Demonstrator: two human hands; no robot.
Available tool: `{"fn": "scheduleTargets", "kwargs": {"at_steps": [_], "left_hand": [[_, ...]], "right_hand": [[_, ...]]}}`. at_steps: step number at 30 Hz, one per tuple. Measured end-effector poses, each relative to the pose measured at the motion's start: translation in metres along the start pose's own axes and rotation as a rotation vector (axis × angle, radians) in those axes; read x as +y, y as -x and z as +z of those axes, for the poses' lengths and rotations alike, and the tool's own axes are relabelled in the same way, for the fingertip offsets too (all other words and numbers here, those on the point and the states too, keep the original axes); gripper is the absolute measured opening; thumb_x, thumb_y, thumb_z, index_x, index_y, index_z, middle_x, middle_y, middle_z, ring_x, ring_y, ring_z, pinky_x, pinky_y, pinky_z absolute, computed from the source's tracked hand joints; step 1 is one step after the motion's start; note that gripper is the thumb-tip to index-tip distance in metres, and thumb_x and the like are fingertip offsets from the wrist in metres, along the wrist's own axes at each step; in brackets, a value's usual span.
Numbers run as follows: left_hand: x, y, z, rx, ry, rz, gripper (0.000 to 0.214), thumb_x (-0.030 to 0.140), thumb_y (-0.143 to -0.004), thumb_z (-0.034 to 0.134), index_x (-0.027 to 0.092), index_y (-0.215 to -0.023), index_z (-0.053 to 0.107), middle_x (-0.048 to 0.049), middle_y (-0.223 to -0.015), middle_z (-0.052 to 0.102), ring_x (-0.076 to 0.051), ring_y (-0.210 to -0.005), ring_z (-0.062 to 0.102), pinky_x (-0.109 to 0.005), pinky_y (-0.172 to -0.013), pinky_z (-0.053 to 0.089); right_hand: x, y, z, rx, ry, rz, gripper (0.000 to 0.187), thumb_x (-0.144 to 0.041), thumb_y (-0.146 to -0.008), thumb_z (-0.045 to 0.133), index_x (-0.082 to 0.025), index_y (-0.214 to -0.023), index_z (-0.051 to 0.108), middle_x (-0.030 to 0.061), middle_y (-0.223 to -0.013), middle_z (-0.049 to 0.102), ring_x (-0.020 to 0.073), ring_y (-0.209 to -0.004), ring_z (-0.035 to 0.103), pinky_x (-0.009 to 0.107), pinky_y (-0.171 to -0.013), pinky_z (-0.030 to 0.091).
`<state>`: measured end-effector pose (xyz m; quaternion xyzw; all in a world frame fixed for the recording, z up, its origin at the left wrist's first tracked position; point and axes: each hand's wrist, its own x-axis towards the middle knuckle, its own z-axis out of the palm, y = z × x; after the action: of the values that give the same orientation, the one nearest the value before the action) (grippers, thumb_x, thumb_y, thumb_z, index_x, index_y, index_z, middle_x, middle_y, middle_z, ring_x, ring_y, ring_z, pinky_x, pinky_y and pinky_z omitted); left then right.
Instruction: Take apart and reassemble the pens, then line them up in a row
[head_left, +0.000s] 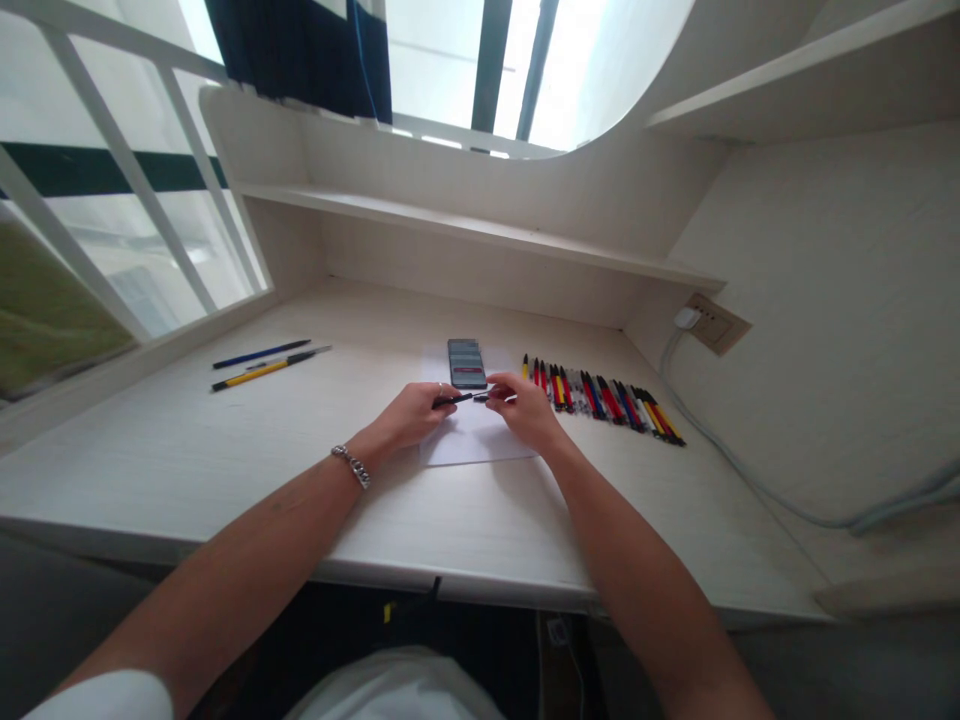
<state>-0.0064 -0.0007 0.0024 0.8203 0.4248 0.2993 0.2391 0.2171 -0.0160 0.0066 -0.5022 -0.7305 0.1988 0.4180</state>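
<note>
- paper sheet (pixel 480 450) on desk (pixel 247 440), about mid-width
- phone (pixel 467 364) at far end of the sheet, behind both hands
- left hand (pixel 420 412) and right hand (pixel 527 410) over the sheet, left and right of its middle
- pen (pixel 452 400) in left fingertips, small pen part (pixel 481 398) in right, ends facing each other in front of phone
- pen row (pixel 611 400) on desk right of phone, side by side, running off to the right and nearer
- loose pens (pixel 259 373) on desk, far left, well apart from the sheet
- shelf (pixel 465 225) across the back, above desk
- wall socket (pixel 724 328) on right wall, plug (pixel 687 318) in it, cable (pixel 701 430) running down and right
</note>
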Motion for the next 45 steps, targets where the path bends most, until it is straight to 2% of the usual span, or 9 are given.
{"fn": "scheduleTargets", "kwargs": {"at_steps": [3,7,10,13,16,20,24,39,45], "left_hand": [[0.002,0.000,-0.001,0.012,-0.025,-0.024,0.027,0.023,-0.085,0.060,0.018,-0.107,0.076,-0.0045,-0.087,0.075,-0.018,-0.078,0.066,-0.028,-0.075,0.048],[0.001,0.000,-0.001,0.011,-0.016,-0.028,0.028,0.023,-0.085,0.060,0.017,-0.107,0.075,-0.0054,-0.090,0.075,-0.018,-0.077,0.065,-0.028,-0.073,0.048],[-0.001,0.000,0.000,0.005,0.003,-0.028,0.028,0.023,-0.085,0.060,0.018,-0.108,0.075,-0.0052,-0.089,0.076,-0.018,-0.076,0.065,-0.028,-0.073,0.048],[-0.001,0.000,-0.002,0.019,-0.001,-0.040,0.027,0.023,-0.085,0.060,0.019,-0.107,0.076,-0.0041,-0.089,0.076,-0.018,-0.077,0.065,-0.028,-0.074,0.048],[0.000,-0.001,-0.004,0.043,-0.029,-0.069,0.027,0.022,-0.084,0.060,0.021,-0.105,0.076,-0.0039,-0.091,0.076,-0.018,-0.079,0.066,-0.027,-0.074,0.047],[0.001,-0.001,-0.007,0.055,-0.071,-0.103,0.027,0.022,-0.084,0.060,0.021,-0.105,0.076,-0.0045,-0.091,0.077,-0.018,-0.079,0.066,-0.028,-0.073,0.047],[0.001,-0.001,-0.006,0.051,-0.068,-0.105,0.027,0.022,-0.084,0.060,0.021,-0.106,0.076,-0.0052,-0.094,0.077,-0.019,-0.082,0.067,-0.028,-0.075,0.048],[0.004,0.000,-0.006,0.020,-0.043,-0.098,0.029,0.021,-0.083,0.060,0.020,-0.107,0.077,-0.0051,-0.096,0.078,-0.019,-0.084,0.068,-0.028,-0.078,0.049],[-0.001,-0.001,-0.004,-0.006,-0.033,-0.028,0.030,0.025,-0.084,0.061,0.022,-0.108,0.077,-0.0055,-0.096,0.077,-0.019,-0.082,0.067,-0.028,-0.076,0.049]], "right_hand": [[0.013,-0.005,0.004,-0.006,0.161,0.043,0.027,-0.011,-0.082,0.068,-0.021,-0.107,0.073,0.0061,-0.096,0.073,0.0188,-0.086,0.067,0.033,-0.084,0.051],[0.024,-0.012,0.012,-0.055,0.456,0.068,0.022,-0.021,-0.089,0.064,-0.018,-0.107,0.075,0.0128,-0.107,0.070,0.0242,-0.104,0.062,0.036,-0.095,0.044],[0.023,-0.014,0.015,-0.092,0.551,0.106,0.019,-0.025,-0.088,0.066,-0.019,-0.101,0.077,0.0136,-0.107,0.070,0.0261,-0.104,0.060,0.036,-0.093,0.043],[0.018,-0.014,0.009,-0.090,0.520,0.118,0.014,-0.022,-0.087,0.065,-0.020,-0.096,0.076,0.0113,-0.101,0.072,0.0248,-0.096,0.062,0.034,-0.084,0.045],[0.016,-0.011,-0.004,-0.026,0.382,0.109,0.012,-0.020,-0.087,0.064,-0.022,-0.093,0.074,0.0067,-0.092,0.074,0.0215,-0.087,0.065,0.031,-0.079,0.046],[0.020,-0.007,-0.020,0.082,0.219,0.028,0.013,-0.018,-0.085,0.065,-0.023,-0.094,0.073,0.0040,-0.093,0.074,0.0196,-0.085,0.067,0.031,-0.079,0.048],[0.021,-0.005,-0.025,0.123,0.200,-0.009,0.014,-0.018,-0.084,0.066,-0.023,-0.093,0.074,0.0036,-0.093,0.074,0.0191,-0.084,0.067,0.031,-0.078,0.049],[0.004,-0.001,-0.026,0.069,0.279,-0.022,0.014,-0.015,-0.084,0.067,-0.022,-0.093,0.075,0.0043,-0.091,0.072,0.0183,-0.081,0.064,0.031,-0.079,0.048],[-0.005,0.001,-0.017,0.012,0.279,-0.054,0.015,-0.014,-0.084,0.067,-0.023,-0.092,0.076,0.0046,-0.090,0.071,0.0183,-0.082,0.063,0.031,-0.080,0.047]]}}
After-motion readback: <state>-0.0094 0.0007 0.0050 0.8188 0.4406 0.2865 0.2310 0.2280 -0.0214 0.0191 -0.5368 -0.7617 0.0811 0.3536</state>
